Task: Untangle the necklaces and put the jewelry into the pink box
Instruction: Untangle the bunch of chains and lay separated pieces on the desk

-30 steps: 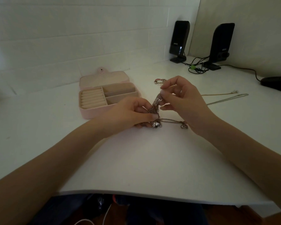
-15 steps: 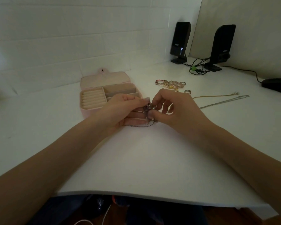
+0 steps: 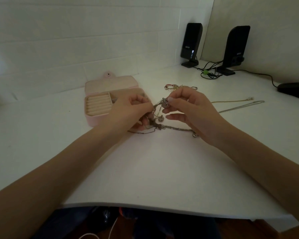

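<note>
Both hands work one tangle of necklaces [image 3: 158, 116] just above the white table [image 3: 145, 169], right of the pink box [image 3: 100, 107]. Left hand [image 3: 128, 112] has fingers curled, pinching chains at the knot's left side. Right hand [image 3: 188, 106] pinches the top of the knot between thumb and forefinger; remaining fingers loosely spread. Chain ends trail on the table under both hands. Box lies open, lid back. Two straight chains [image 3: 238, 105] lie to the right, small rings and bracelets [image 3: 173, 87] behind. Two black speakers [image 3: 191, 43] stand at the wall.
</note>
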Demonstrator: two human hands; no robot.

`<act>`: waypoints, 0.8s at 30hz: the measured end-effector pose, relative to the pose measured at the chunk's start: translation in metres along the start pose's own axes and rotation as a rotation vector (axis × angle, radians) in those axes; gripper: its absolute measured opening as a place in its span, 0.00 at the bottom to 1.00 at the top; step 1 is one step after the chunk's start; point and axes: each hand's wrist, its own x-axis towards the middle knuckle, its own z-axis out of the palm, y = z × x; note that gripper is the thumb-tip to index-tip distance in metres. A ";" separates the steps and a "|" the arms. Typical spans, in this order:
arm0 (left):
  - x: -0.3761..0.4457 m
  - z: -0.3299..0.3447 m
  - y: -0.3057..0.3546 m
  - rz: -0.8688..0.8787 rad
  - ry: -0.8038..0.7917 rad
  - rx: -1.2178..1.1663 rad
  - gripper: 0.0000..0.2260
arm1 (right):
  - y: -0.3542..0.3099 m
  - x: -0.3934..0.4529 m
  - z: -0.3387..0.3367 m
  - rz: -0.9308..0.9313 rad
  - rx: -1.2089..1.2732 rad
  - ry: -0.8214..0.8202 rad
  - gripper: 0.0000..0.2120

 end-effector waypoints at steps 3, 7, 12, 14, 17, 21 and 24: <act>0.000 -0.001 -0.002 0.067 -0.006 0.095 0.05 | 0.000 0.001 0.000 0.049 0.081 -0.010 0.06; -0.001 0.001 -0.005 0.171 -0.062 0.161 0.10 | -0.001 0.002 -0.002 0.126 0.224 -0.033 0.07; -0.001 0.003 -0.006 0.238 -0.073 0.159 0.06 | -0.005 0.002 -0.005 0.165 0.306 -0.094 0.08; 0.000 0.003 -0.006 0.322 -0.032 0.203 0.03 | -0.005 0.001 -0.006 0.110 0.138 -0.112 0.08; 0.003 0.001 -0.009 0.343 -0.015 0.202 0.08 | -0.007 -0.001 -0.005 -0.068 -0.227 -0.105 0.11; 0.003 0.000 -0.007 0.266 -0.167 0.008 0.09 | -0.010 -0.001 -0.006 -0.141 -0.314 -0.135 0.13; -0.001 0.003 -0.007 0.254 -0.232 -0.083 0.19 | -0.011 -0.002 -0.008 -0.125 -0.282 -0.172 0.14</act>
